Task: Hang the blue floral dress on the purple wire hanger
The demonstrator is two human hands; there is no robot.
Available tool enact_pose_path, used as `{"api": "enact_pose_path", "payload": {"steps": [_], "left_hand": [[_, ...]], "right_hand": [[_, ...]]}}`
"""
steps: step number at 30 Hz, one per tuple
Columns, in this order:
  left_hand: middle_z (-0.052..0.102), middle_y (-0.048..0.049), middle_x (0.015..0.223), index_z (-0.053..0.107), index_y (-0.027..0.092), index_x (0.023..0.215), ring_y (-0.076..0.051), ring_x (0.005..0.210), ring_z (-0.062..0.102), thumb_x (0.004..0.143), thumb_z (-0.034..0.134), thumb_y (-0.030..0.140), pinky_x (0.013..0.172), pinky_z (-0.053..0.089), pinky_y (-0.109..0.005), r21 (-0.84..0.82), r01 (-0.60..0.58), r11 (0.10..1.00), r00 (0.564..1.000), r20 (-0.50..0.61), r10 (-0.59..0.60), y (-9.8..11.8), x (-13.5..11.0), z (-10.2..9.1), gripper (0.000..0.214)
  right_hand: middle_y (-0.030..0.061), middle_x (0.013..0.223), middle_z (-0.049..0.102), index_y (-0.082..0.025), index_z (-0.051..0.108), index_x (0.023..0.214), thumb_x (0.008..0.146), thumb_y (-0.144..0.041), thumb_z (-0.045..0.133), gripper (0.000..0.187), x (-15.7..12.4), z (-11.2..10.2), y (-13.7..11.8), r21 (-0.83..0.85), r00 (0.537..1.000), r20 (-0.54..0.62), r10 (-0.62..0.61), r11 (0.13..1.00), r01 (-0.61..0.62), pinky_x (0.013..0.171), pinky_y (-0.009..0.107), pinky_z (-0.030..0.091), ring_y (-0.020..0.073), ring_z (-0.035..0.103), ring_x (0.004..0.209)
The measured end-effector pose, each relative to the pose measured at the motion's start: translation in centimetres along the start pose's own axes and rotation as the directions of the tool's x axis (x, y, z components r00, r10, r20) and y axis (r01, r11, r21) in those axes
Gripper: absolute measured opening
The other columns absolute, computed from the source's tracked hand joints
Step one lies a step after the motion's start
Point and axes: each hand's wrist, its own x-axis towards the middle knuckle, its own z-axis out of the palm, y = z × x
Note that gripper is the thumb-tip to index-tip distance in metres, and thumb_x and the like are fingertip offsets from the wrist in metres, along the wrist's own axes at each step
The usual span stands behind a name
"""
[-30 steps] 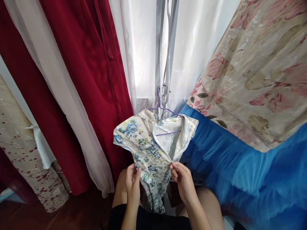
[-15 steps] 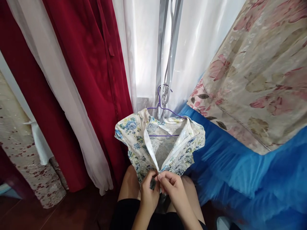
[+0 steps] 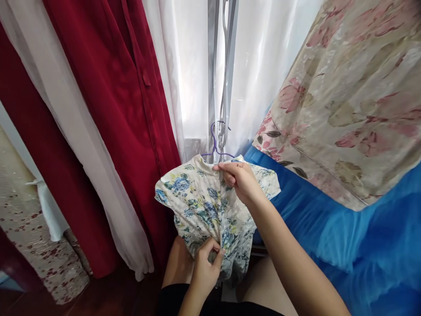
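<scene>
A cream short-sleeved garment [image 3: 204, 206] with blue flowers hangs on a purple wire hanger [image 3: 214, 147]; how far down it reaches is hidden. Its zipper [image 3: 221, 210] runs down the middle, and the two sides meet along it. My right hand [image 3: 241, 180] pinches at the neckline, at the zipper's top; the fingers cover the pull. Lower down, my left hand [image 3: 207, 261] has the cloth beside the zipper between thumb and fingers.
Red curtain-like cloth [image 3: 98, 109] and a sheer pale length [image 3: 88, 162] hang at left. White cloth [image 3: 263, 66] with grey straps [image 3: 213, 66] is behind the hanger. At right hang pink-flowered fabric [image 3: 345, 109] and blue tulle [image 3: 329, 237]. My knees flank the garment.
My right hand has moved up from beside my left hand to the neckline. The V-shaped opening of the garment has closed along the zipper. My left hand stays low on the cloth.
</scene>
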Motion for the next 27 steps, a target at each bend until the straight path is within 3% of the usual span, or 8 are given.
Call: {"api": "enact_pose_path", "payload": {"steps": [5,8,10,12,16,19,23,27], "left_hand": [[0.067,-0.0048,0.084,0.064,0.022,0.087,-0.022,0.082,0.065,0.093,0.061,0.029,0.077,0.051,-0.032,-0.005,-0.056,0.998,0.998,-0.003,0.056,0.6,1.8,-0.8,0.010],[0.069,-0.0052,0.093,0.065,0.023,0.113,-0.020,0.089,0.066,0.096,0.059,0.029,0.085,0.051,-0.032,-0.006,-0.172,0.985,0.975,-0.147,0.169,4.2,5.7,-3.2,0.019],[0.067,-0.0038,0.092,0.059,0.023,0.130,-0.018,0.087,0.065,0.099,0.056,0.028,0.086,0.051,-0.032,0.001,-0.315,0.949,0.919,-0.251,0.305,7.6,8.9,-5.1,0.031],[0.067,-0.0033,0.094,0.052,0.025,0.142,-0.017,0.087,0.065,0.101,0.055,0.027,0.086,0.051,-0.031,0.035,-0.438,0.898,0.871,-0.229,0.434,10.7,11.9,-6.5,0.041],[0.069,-0.0042,0.093,0.067,0.021,0.113,-0.017,0.086,0.065,0.102,0.053,0.028,0.081,0.051,-0.030,0.190,-0.523,0.831,0.832,-0.098,0.547,14.0,15.2,-7.3,0.019],[0.069,-0.0030,0.086,0.066,0.019,0.091,-0.016,0.081,0.064,0.100,0.056,0.025,0.077,0.049,-0.028,0.336,-0.569,0.750,0.761,-0.131,0.636,14.5,15.8,-7.4,0.016],[0.071,-0.0035,0.087,0.068,0.018,0.091,-0.016,0.082,0.066,0.098,0.059,0.027,0.078,0.050,-0.026,0.390,-0.529,0.754,0.698,-0.305,0.648,14.8,16.7,-9.3,0.014],[0.067,-0.0013,0.078,0.068,0.016,0.088,-0.014,0.075,0.064,0.095,0.062,0.036,0.071,0.049,-0.023,0.160,-0.393,0.906,0.707,-0.577,0.409,12.4,19.0,-13.6,0.021]], "right_hand": [[-0.0071,0.042,0.043,-0.016,0.073,0.077,0.082,-0.035,0.065,0.022,-2.5,-0.3,1.1,-0.072,1.000,-0.027,0.008,0.997,-0.010,0.046,0.025,0.021,0.0085,0.031,0.041],[-0.0072,0.043,0.042,-0.015,0.075,0.081,0.084,-0.037,0.065,0.024,-3.6,-0.4,1.1,-0.130,1.000,-0.028,-0.010,0.991,0.006,0.047,0.025,0.025,0.0091,0.034,0.042],[-0.0070,0.043,0.043,-0.016,0.074,0.077,0.084,-0.037,0.065,0.024,-3.9,-0.4,0.7,-0.151,0.999,-0.019,-0.030,0.988,0.027,0.047,0.025,0.026,0.0090,0.035,0.042],[-0.0069,0.044,0.042,-0.016,0.072,0.073,0.083,-0.036,0.066,0.023,-3.9,-0.4,0.3,-0.157,0.999,-0.015,-0.051,0.986,0.048,0.047,0.025,0.026,0.0091,0.035,0.042],[-0.0063,0.046,0.042,-0.017,0.069,0.071,0.084,-0.035,0.065,0.023,-3.1,-0.7,0.6,-0.181,0.994,0.022,-0.104,0.978,0.106,0.048,0.025,0.028,0.0100,0.037,0.046],[-0.0054,0.049,0.041,-0.017,0.065,0.065,0.084,-0.036,0.064,0.027,-1.9,-1.1,2.3,-0.312,0.990,0.016,-0.143,0.940,0.141,0.049,0.025,0.025,0.0101,0.035,0.048],[-0.0040,0.049,0.042,-0.016,0.065,0.062,0.083,-0.032,0.059,0.027,-1.5,-1.8,4.9,-0.587,0.989,0.039,-0.140,0.798,0.136,0.051,0.026,0.024,0.0107,0.036,0.049],[-0.0037,0.051,0.043,-0.016,0.069,0.066,0.081,-0.030,0.056,0.025,-3.3,-1.9,6.3,-0.546,0.995,0.096,-0.007,0.836,0.059,0.050,0.026,0.025,0.0109,0.037,0.050]]}}
